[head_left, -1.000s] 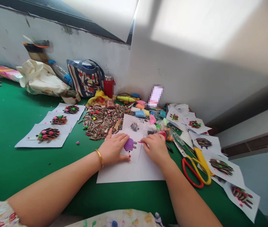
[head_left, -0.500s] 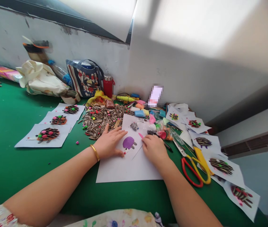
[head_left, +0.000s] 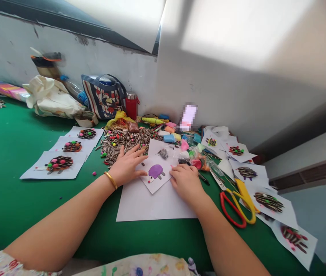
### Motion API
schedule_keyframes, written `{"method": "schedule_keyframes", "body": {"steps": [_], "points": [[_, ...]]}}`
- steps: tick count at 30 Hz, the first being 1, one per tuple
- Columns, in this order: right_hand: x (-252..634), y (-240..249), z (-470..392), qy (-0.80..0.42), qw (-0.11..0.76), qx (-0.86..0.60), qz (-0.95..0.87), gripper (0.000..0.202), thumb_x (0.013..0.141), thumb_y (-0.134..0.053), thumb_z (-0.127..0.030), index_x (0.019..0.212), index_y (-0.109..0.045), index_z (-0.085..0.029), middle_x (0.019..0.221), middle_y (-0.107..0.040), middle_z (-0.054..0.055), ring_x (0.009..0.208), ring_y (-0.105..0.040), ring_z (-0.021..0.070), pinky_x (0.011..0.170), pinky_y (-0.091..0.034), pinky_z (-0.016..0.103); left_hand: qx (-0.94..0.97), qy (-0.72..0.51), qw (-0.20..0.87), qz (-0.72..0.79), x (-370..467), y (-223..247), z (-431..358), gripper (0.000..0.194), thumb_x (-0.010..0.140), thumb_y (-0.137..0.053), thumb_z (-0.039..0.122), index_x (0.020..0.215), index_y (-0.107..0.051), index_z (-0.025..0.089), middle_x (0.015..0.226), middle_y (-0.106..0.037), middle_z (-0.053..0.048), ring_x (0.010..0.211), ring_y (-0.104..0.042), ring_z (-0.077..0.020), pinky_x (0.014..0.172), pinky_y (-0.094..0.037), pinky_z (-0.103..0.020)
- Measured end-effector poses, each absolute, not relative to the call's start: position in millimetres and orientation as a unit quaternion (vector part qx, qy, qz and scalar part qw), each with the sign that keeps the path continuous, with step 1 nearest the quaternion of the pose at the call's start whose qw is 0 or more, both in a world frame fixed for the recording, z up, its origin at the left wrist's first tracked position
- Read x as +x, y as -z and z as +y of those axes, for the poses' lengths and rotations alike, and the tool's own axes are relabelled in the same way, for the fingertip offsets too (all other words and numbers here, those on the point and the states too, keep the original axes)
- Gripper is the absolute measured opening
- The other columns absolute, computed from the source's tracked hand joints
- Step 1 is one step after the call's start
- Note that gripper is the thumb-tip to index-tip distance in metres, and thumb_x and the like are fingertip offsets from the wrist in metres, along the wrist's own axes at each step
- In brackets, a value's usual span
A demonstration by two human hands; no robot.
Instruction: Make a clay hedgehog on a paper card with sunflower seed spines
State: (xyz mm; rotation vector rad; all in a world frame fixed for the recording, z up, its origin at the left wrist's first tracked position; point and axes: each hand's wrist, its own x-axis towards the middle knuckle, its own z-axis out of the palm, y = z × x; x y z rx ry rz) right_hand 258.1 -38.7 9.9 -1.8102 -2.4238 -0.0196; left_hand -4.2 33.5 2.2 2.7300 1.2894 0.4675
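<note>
A small white card point(head_left: 153, 187) lies turned on a larger white sheet point(head_left: 157, 211). On the card are a flat purple hedgehog body point(head_left: 155, 171) with grey feet and a red-tipped nose, and a grey lump point(head_left: 163, 153). My left hand point(head_left: 127, 166) is open with fingers spread, its thumb touching the card's left edge and its fingertips beside the striped sunflower seeds point(head_left: 117, 140). My right hand point(head_left: 186, 180) is curled at the card's right side. A thin pink piece point(head_left: 172, 166) pokes out at its fingertips; the rest is hidden.
Scissors point(head_left: 234, 207) and a black pen point(head_left: 204, 179) lie to the right. Finished seed hedgehog cards point(head_left: 269, 202) line the right side, others point(head_left: 61, 165) the left. Clay packs point(head_left: 168, 138), a red flask point(head_left: 131, 106) and a bag point(head_left: 104, 96) stand along the wall.
The small card has turned and shifted slightly left. My left hand has moved a little left with its thumb drawn back. Less of the pink piece shows at my right fingertips.
</note>
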Motion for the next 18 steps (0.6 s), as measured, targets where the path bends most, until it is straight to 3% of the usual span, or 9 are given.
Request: {"method": "schedule_keyframes", "body": {"steps": [5, 8, 11, 14, 18], "points": [[257.1, -8.3, -38.1, 0.008, 0.064, -0.596, -0.800, 0.018, 0.089, -0.058, -0.027, 0.099, -0.072, -0.026, 0.107, -0.069, 0.005, 0.108, -0.053, 0.0221, 0.098, -0.022, 0.043, 0.916, -0.165, 0.052, 0.362, 6.1, -7.9, 22.6, 0.037, 0.088, -0.057, 0.053, 0.113, -0.068, 0.029, 0.132, -0.061, -0.007, 0.133, -0.044, -0.0301, 0.115, 0.010, -0.062], [257.2, -6.3, -37.7, 0.009, 0.085, -0.597, -0.798, 0.017, 0.088, -0.058, -0.027, 0.098, -0.071, -0.025, 0.111, -0.068, 0.005, 0.110, -0.052, 0.0221, 0.100, -0.021, 0.043, 0.919, -0.158, 0.056, 0.357, 17.9, -8.1, 7.2, 0.059, 0.077, -0.063, 0.065, 0.120, -0.064, 0.024, 0.120, -0.066, -0.008, 0.119, -0.055, -0.0284, 0.119, 0.006, -0.055], [257.9, -5.7, -37.9, 0.011, 0.104, -0.597, -0.796, 0.016, 0.087, -0.058, -0.027, 0.097, -0.069, -0.023, 0.117, -0.066, 0.006, 0.113, -0.051, 0.0226, 0.100, -0.023, 0.043, 0.913, -0.160, 0.044, 0.374, 30.6, -1.0, -8.8, 0.084, 0.070, -0.064, 0.072, 0.135, -0.051, 0.020, 0.132, -0.059, -0.015, 0.125, -0.050, -0.0316, 0.119, 0.005, -0.054], [258.2, -5.7, -38.5, 0.010, 0.118, -0.598, -0.793, 0.017, 0.086, -0.057, -0.025, 0.099, -0.068, -0.023, 0.121, -0.065, 0.006, 0.116, -0.051, 0.0229, 0.101, -0.024, 0.043, 0.901, -0.159, 0.027, 0.403, 39.5, 8.1, -18.1, 0.087, 0.075, -0.060, 0.069, 0.141, -0.043, 0.015, 0.142, -0.050, -0.020, 0.132, -0.045, -0.0334, 0.118, 0.006, -0.055], [258.2, -2.7, -37.8, 0.008, 0.128, -0.599, -0.790, 0.030, 0.083, -0.053, -0.016, 0.109, -0.066, -0.023, 0.128, -0.063, 0.006, 0.122, -0.049, 0.0226, 0.105, -0.023, 0.043, 0.895, -0.154, 0.032, 0.418, 41.7, 11.8, -17.9, 0.084, 0.077, -0.062, 0.064, 0.143, -0.040, 0.016, 0.144, -0.048, -0.020, 0.135, -0.041, -0.0328, 0.119, 0.001, -0.053]]}}
